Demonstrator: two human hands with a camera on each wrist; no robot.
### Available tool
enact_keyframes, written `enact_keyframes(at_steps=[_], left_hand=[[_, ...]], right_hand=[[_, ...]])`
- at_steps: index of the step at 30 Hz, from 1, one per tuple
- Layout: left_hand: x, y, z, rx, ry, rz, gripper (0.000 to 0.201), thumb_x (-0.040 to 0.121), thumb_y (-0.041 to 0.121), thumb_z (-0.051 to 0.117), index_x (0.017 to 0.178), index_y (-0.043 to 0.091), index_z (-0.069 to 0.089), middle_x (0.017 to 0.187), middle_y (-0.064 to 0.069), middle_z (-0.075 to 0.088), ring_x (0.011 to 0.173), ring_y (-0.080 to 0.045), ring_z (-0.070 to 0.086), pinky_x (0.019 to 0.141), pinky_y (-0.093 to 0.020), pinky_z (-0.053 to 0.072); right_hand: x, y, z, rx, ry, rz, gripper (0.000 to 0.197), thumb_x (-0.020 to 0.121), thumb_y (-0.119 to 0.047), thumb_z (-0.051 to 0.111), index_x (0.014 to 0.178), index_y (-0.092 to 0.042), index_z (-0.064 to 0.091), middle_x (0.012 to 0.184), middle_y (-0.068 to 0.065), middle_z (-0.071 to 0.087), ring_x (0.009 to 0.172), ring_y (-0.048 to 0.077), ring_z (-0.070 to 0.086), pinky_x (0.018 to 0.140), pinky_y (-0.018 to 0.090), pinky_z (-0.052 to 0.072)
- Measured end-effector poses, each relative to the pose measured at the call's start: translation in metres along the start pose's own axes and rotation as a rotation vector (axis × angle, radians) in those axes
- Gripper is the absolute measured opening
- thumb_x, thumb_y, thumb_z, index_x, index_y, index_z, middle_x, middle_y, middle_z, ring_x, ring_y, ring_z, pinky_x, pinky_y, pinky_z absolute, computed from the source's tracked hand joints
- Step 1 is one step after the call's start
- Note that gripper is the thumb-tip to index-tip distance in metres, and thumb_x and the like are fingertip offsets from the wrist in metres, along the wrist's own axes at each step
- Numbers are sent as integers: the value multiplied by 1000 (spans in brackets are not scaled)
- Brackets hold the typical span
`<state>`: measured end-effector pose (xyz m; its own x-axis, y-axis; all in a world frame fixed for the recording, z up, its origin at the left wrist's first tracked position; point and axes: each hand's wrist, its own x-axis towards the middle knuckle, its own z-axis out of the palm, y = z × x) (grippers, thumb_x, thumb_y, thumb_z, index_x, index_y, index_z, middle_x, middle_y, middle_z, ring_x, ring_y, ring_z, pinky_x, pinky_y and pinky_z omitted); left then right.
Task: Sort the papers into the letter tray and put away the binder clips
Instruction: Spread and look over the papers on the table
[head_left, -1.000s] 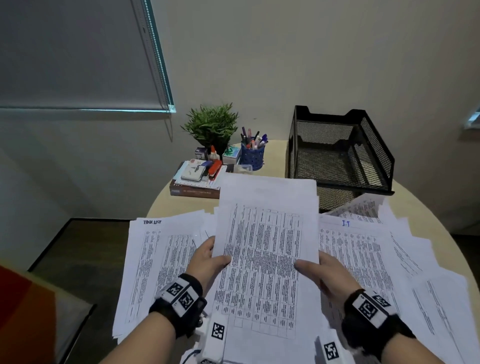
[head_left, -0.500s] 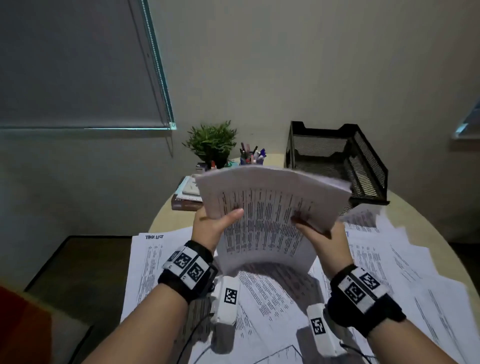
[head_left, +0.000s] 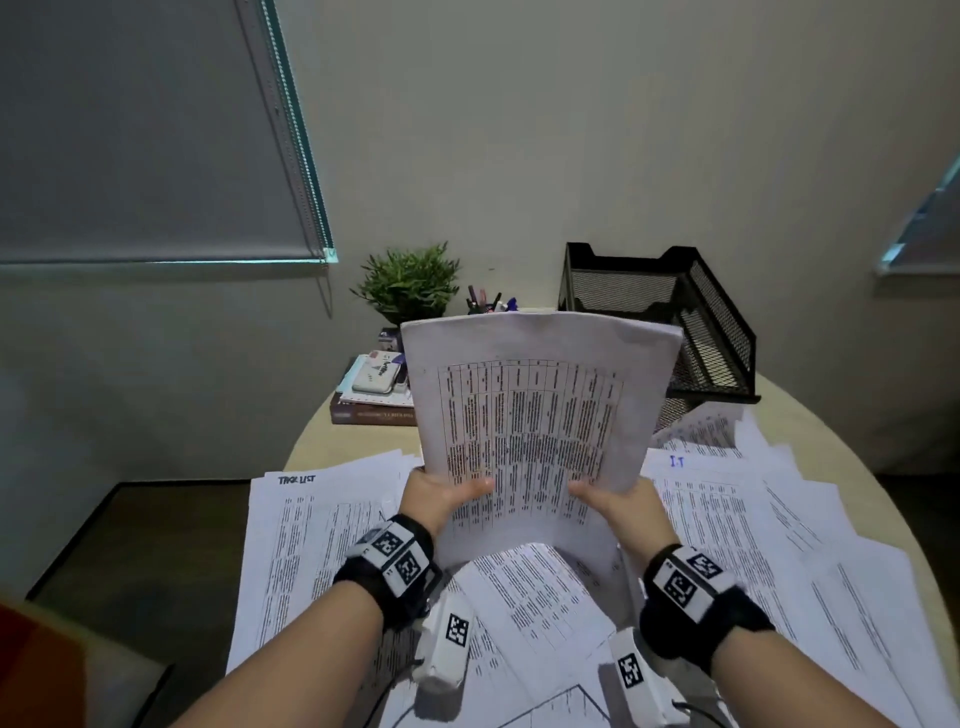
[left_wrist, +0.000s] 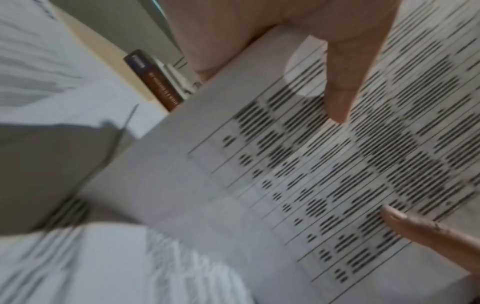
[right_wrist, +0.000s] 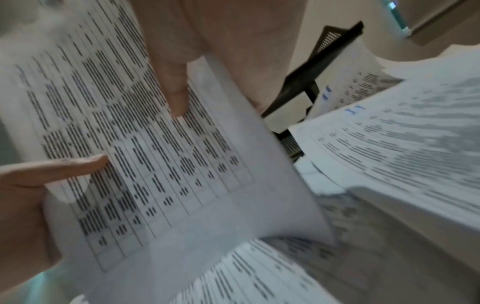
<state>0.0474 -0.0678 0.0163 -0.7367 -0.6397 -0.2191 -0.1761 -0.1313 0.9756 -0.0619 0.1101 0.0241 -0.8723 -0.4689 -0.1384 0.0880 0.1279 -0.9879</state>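
At nine o'clock a book pile (head_left: 375, 400) and plant (head_left: 408, 283) stand. The left hand (head_left: 441, 496) and right hand (head_left: 618, 506) pinch a raised paper stack (head_left: 535, 415), thumbs in front, hiding the pens (head_left: 485, 301). At two o'clock sits the letter tray (head_left: 696, 332); loose papers (head_left: 322, 530) cover the table (head_left: 311, 441).

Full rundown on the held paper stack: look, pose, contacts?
The stack is white printed sheets with a ruled table of dense black text on the front. It stands nearly upright above the table, bowed, top edges slightly fanned. The left hand and right hand pinch its lower corners, thumbs on the printed face. It hides part of the tray.
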Motion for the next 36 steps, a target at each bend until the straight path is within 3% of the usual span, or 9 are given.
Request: enact_keyframes(at_steps=[5,11,13,16,21,25,28,32,36], left_hand=[[-1,-4,3,10,71,29,32,68,11,81,56,16,52,51,7,56,47,-4,53,49,-14,44],[-13,-16,13,-110,46,-83,18,77,-3,69,93,3,62,79,-5,65,71,-13,61,56,-13,54],[-10,-25,15,-113,46,-83,20,78,2,72,95,8,64,86,-9,71,82,-21,68,75,-29,59],[-5,-36,12,41,20,-68,29,70,23,78,93,10,67,91,-8,74,88,-28,69,88,-50,53],[-13,-51,13,252,-57,-142,57,75,31,77,118,2,53,113,-7,63,106,-27,60,93,-35,46],[-23,-74,19,293,-168,-216,70,66,45,80,119,7,54,122,-5,63,106,-19,61,99,-35,46],[-27,-80,27,314,-211,-219,45,78,27,74,113,20,48,122,5,57,110,-11,53,98,-29,42],[-24,-73,40,264,-357,-148,28,79,16,71,105,19,62,111,-2,68,106,-23,63,92,-32,50],[-21,-65,51,151,-460,-194,34,85,-6,60,117,7,55,106,-5,69,87,-12,69,73,-22,55]], right_hand=[[6,15,-4,51,98,91,29,73,-15,79,94,-2,64,89,12,70,84,30,66,83,40,54],[-7,24,1,-193,21,152,22,88,-21,64,73,-8,54,71,10,56,67,23,54,65,33,47],[-10,20,-1,-150,35,129,15,90,-19,60,84,-5,58,81,17,62,76,29,61,68,37,53],[-16,15,-10,-81,45,116,5,91,-13,59,86,-13,58,76,7,57,69,19,54,56,22,43],[-26,40,-23,-25,71,246,6,89,-3,59,86,-2,54,66,5,39,57,16,38,41,15,35],[-36,71,-35,-67,63,351,10,88,-4,60,83,-3,51,68,7,38,59,18,37,52,24,33],[-42,80,-47,-78,79,377,9,88,0,59,83,-2,51,71,7,43,62,18,42,54,24,35],[-36,78,-71,-73,138,407,9,86,0,62,94,1,58,74,9,59,66,20,55,54,26,40],[-18,74,-97,-60,206,431,19,84,0,63,102,5,62,85,15,68,74,27,63,60,27,46]])
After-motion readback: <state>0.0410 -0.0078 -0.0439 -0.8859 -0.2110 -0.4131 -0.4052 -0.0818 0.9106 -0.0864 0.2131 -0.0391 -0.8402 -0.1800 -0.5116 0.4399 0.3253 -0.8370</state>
